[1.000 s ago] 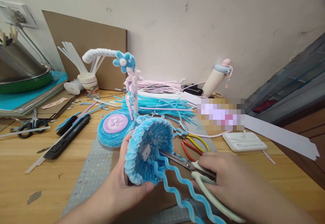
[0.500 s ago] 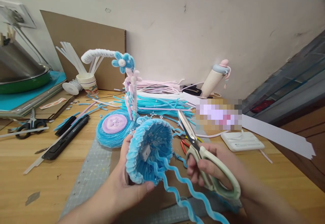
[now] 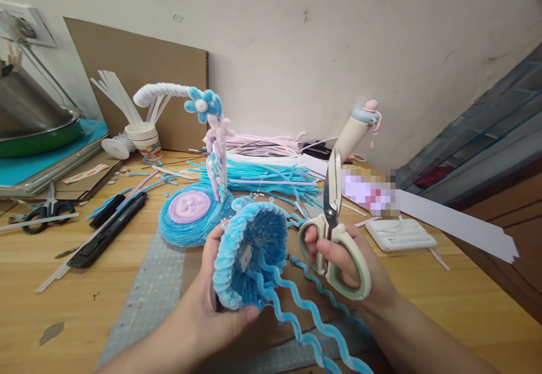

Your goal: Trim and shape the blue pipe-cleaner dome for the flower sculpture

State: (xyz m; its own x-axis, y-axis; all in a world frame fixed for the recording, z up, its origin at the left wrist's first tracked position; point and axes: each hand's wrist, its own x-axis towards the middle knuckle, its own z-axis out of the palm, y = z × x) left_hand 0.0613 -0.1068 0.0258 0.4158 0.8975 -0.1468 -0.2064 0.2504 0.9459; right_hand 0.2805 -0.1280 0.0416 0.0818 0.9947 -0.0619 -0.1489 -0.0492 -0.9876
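Observation:
My left hand (image 3: 215, 300) is wrapped round a blue fuzzy pipe-cleaner cup (image 3: 228, 261), its open side turned toward me and to the right. A small white block (image 3: 245, 258) sits inside it. Wavy blue strands (image 3: 311, 312) trail out of the opening toward the front edge. In my right hand (image 3: 351, 255) is a pair of scissors (image 3: 334, 193) with pale green handles, fingers through the loops and blades pointing up, nearly closed. The blades are apart from the cup. Behind the cup stands a round blue base with a lilac centre (image 3: 190, 207), bearing a flowered white curved stem (image 3: 163, 92).
Bundles of blue pipe cleaners (image 3: 258, 176) and pink ones (image 3: 262, 145) lie at the back. Black scissors (image 3: 51, 210) and a black cutter (image 3: 108, 230) are on the left. A bottle (image 3: 353, 131) and a white power bank (image 3: 400, 234) stand right. A cutting mat (image 3: 135, 300) lies underneath.
My right hand has raised the scissors and turned the blades from up-left to nearly upright. Red-handled pliers that showed behind them are now hidden. My left hand and the cup have barely moved.

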